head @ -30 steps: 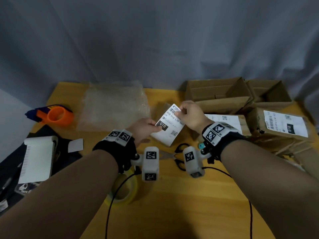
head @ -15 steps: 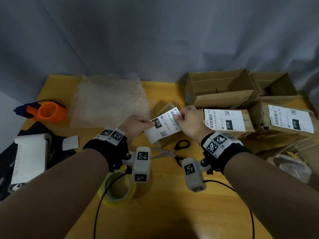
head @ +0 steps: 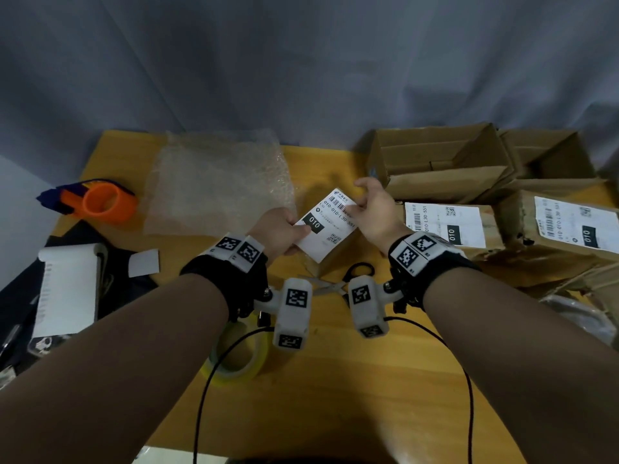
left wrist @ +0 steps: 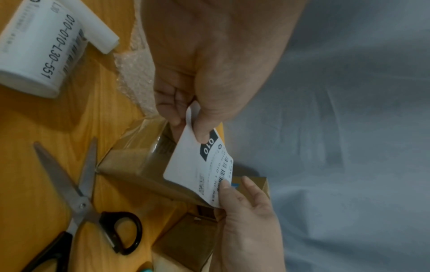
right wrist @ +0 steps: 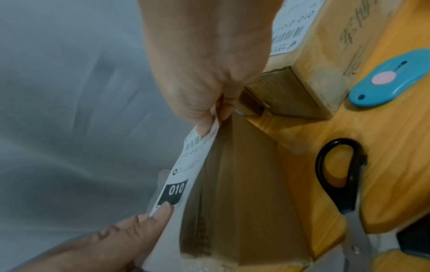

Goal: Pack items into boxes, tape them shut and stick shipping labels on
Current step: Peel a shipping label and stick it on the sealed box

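A white shipping label [head: 326, 226] marked 010 is held between both hands just above a small taped cardboard box [left wrist: 139, 169], also seen as the box [right wrist: 237, 193] in the right wrist view. My left hand [head: 284, 232] pinches the label's near left end, thumb on the black 010 patch of the label [left wrist: 209, 156]. My right hand [head: 371, 209] pinches the far right end by the barcode of the label [right wrist: 193, 162]. Whether the label touches the box top I cannot tell.
Scissors [head: 348, 279] lie just in front of the box, a clear tape roll [head: 234, 360] under my left wrist. Labelled boxes [head: 449, 229] and open cartons [head: 442, 162] crowd the right. Bubble wrap [head: 217, 185], an orange tape dispenser [head: 100, 202] and a label stack [head: 67, 289] sit left.
Both hands have kept their pinch on the label and shifted it slightly, turning it over the small box. The head view has tilted, so the table sits lower in frame.
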A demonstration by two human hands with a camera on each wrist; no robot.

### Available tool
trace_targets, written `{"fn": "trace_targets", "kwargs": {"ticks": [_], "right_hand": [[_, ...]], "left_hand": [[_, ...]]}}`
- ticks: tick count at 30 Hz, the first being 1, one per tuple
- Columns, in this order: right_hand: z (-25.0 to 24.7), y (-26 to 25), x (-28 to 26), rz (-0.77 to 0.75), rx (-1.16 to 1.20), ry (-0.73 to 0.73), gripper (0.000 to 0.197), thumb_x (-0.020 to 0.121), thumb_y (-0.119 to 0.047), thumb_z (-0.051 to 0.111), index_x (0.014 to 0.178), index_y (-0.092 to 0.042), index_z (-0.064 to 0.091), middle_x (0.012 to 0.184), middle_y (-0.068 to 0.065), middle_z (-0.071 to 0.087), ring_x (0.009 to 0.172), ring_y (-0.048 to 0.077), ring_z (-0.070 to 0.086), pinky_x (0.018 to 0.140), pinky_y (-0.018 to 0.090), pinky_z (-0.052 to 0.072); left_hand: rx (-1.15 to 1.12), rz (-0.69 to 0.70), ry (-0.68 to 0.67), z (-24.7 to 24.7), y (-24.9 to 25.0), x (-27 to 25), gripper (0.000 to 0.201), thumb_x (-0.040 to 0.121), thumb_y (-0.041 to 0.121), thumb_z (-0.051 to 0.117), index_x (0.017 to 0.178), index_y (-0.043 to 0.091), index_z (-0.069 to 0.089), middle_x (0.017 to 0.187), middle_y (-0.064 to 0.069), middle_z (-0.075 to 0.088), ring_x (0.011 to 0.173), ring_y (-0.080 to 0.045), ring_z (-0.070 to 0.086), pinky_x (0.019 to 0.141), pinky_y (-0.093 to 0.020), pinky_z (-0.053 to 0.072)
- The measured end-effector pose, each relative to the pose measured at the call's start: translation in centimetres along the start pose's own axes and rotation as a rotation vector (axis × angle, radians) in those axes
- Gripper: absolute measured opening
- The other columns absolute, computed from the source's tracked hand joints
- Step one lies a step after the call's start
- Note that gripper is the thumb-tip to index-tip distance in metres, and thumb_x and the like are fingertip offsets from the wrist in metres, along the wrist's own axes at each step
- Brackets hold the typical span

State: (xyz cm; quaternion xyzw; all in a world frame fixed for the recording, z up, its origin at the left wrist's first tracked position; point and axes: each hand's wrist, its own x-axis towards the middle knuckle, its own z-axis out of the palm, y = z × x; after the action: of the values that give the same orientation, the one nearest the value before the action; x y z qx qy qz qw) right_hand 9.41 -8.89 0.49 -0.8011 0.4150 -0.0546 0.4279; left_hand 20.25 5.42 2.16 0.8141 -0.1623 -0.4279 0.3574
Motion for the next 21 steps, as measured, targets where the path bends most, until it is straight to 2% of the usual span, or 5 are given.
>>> {"fn": "trace_targets", "kwargs": {"ticks": [2, 5, 9, 18, 21], "right_hand": [[0.1, 0.3, 0.2, -0.009, 0.007, 0.005, 0.047, 0.093, -0.011, 0.058, 0.136, -0.016, 0.041, 0.101, 0.003, 0.058, 0.102, 0.018, 0.059, 0.082, 0.025, 0.046], [0.4, 0.6, 0.6, -0.032, -0.004, 0.016, 0.044, 0.093, -0.01, 0.056, 0.135, -0.016, 0.042, 0.102, 0.002, 0.055, 0.101, 0.018, 0.058, 0.078, 0.023, 0.043], [0.9, 1.3, 0.8, -0.048, -0.014, 0.068, 0.047, 0.091, -0.013, 0.06, 0.135, -0.019, 0.043, 0.109, -0.001, 0.05, 0.097, 0.011, 0.053, 0.077, 0.022, 0.04], [1.5, 2.3, 0.8, -0.054, 0.049, 0.14, 0.044, 0.089, -0.015, 0.063, 0.13, -0.02, 0.047, 0.103, 0.0, 0.056, 0.092, 0.013, 0.057, 0.079, 0.03, 0.051], [1.5, 2.2, 0.9, -0.069, 0.049, 0.147, 0.041, 0.09, -0.013, 0.062, 0.127, -0.02, 0.048, 0.099, 0.0, 0.056, 0.088, 0.012, 0.057, 0.077, 0.029, 0.051]], "left_hand": [[0.02, 0.0, 0.024, 0.4, 0.1, 0.3, 0.02, 0.093, 0.016, 0.059, 0.076, 0.013, 0.049, 0.09, -0.011, 0.062, 0.072, -0.017, 0.061, 0.058, -0.024, 0.052], [0.045, -0.004, 0.055, 0.8, 0.1, 0.6, 0.02, 0.092, 0.016, 0.06, 0.076, 0.012, 0.049, 0.098, -0.016, 0.064, 0.085, -0.026, 0.064, 0.071, -0.034, 0.056], [0.085, 0.016, 0.061, 0.9, 0.3, 0.6, 0.019, 0.092, 0.015, 0.059, 0.076, 0.011, 0.049, 0.101, -0.016, 0.064, 0.088, -0.027, 0.065, 0.061, -0.025, 0.054], [0.086, 0.034, 0.065, 1.1, 0.3, 0.5, 0.02, 0.092, 0.013, 0.058, 0.076, 0.011, 0.046, 0.105, -0.02, 0.063, 0.093, -0.031, 0.065, 0.065, -0.03, 0.055], [0.082, 0.023, 0.069, 1.1, 0.3, 0.5, 0.022, 0.092, 0.013, 0.058, 0.074, 0.012, 0.045, 0.106, -0.02, 0.063, 0.092, -0.03, 0.065, 0.061, -0.027, 0.054]]}}
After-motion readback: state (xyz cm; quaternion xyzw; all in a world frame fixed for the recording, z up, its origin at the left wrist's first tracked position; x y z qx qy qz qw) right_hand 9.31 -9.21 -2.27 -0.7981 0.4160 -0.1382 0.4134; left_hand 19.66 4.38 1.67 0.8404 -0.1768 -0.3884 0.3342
